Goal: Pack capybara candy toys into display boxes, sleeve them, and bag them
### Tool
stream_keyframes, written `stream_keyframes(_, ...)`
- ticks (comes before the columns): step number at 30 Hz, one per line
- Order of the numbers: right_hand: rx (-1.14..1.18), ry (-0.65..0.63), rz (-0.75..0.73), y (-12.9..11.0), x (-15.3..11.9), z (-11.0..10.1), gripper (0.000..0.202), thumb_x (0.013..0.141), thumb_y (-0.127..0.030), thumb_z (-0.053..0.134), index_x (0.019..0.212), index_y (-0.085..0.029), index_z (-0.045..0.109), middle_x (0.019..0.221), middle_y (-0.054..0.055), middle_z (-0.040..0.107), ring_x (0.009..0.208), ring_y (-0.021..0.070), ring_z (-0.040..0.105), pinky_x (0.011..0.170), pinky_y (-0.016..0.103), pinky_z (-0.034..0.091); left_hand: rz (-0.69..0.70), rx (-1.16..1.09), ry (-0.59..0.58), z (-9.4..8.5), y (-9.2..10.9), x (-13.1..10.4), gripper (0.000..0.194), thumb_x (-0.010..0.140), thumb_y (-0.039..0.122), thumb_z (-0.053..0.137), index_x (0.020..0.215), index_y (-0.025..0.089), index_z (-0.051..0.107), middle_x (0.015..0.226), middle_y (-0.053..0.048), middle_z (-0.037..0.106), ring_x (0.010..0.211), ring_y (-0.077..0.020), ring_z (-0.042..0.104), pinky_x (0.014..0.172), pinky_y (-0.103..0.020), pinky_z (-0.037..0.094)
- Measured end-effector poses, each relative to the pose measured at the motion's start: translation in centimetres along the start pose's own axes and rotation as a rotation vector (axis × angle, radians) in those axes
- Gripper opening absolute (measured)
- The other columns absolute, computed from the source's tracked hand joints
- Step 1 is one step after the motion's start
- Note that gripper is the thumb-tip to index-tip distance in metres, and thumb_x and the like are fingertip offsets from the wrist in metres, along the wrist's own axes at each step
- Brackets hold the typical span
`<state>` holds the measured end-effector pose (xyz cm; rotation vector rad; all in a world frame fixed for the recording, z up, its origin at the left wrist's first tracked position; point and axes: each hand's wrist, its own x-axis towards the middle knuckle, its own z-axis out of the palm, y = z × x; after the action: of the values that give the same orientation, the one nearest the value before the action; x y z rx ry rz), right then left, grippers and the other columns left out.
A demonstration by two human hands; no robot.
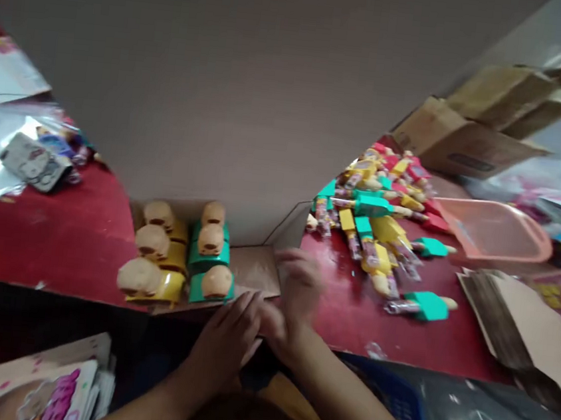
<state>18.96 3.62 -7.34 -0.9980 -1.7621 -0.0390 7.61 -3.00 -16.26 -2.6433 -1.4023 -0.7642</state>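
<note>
An open cardboard box [254, 269] stands at the table's front edge, its tall flap rising behind. Inside it, toys with round tan heads lie in two rows: yellow toys [171, 287] on the left and green toys [197, 288] beside them. The right part of the box floor shows bare cardboard. My left hand [232, 328] is at the front wall, fingers bent over the edge and thumb below. Close beside it, my right hand [298, 293] is blurred at the box's right front corner, thumb and fingers apart, with nothing visible in it.
A pile of green, yellow and red toys with clear wrappers [380, 214] covers the red table [333, 322] on the right. Beyond are a peach tray [498, 233], stacked cardboard sheets [514, 321] and boxes [459, 135]. A phone [35, 161] lies on plastic at left.
</note>
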Motion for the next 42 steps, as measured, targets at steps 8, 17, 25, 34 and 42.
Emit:
stream_keyframes(8,-0.541,0.069,0.574,15.4,-3.5,-12.2,0.053,0.065,-0.063,0.050,0.089,-0.016,0.046,0.079,0.015,0.053,0.073,0.0325,0.052,0.069,0.052,0.043,-0.014,-0.178,0.244,-2.9,0.3,-0.5,0.022,0.091,0.023,0.044,0.092,0.022,0.065,0.116,-0.004,0.061,0.113,-0.0167,0.049,0.100,-0.029,0.031)
stream_keyframes(17,-0.275,0.323,0.703,9.2,-1.3,-18.2,0.040,0.076,-0.056,0.058,0.095,-0.020,0.060,0.089,0.005,0.058,0.080,0.0235,0.054,0.075,0.036,0.045,0.075,-0.642,0.052,-5.7,1.7,3.7,0.021,0.085,0.010,0.049,0.104,0.019,0.052,0.103,-0.005,0.061,0.097,-0.0107,0.056,0.086,-0.021,0.047)
stream_keyframes(25,0.565,0.172,0.914,2.4,-0.2,-13.6,0.034,0.069,-0.050,0.075,0.078,-0.021,0.059,0.070,0.001,0.050,0.056,0.0124,0.048,0.044,0.019,0.041,-0.298,-1.293,-0.425,-4.6,6.7,6.5,0.059,0.077,0.052,0.058,0.118,0.012,0.044,0.097,-0.009,0.058,0.085,-0.0184,0.058,0.075,-0.031,0.049)
stream_keyframes(34,0.633,0.370,0.496,-1.9,4.0,-6.4,0.022,0.090,-0.033,0.052,0.072,-0.022,0.048,0.064,-0.001,0.044,0.054,0.0151,0.048,0.055,0.031,0.046,-0.269,-0.530,0.010,-5.0,2.7,2.6,0.042,0.093,0.039,0.031,0.115,0.008,0.048,0.110,-0.016,0.055,0.107,-0.0237,0.048,0.091,-0.040,0.041)
stream_keyframes(42,0.401,0.316,0.074,-1.7,3.2,2.7,0.016,0.083,-0.015,0.056,0.092,-0.022,0.045,0.075,-0.002,0.053,0.060,0.0135,0.053,0.057,0.028,0.044,-0.104,0.118,-0.080,-1.6,1.6,0.6,0.032,0.091,0.031,0.044,0.120,0.017,0.049,0.117,-0.005,0.057,0.118,-0.0194,0.045,0.098,-0.033,0.038)
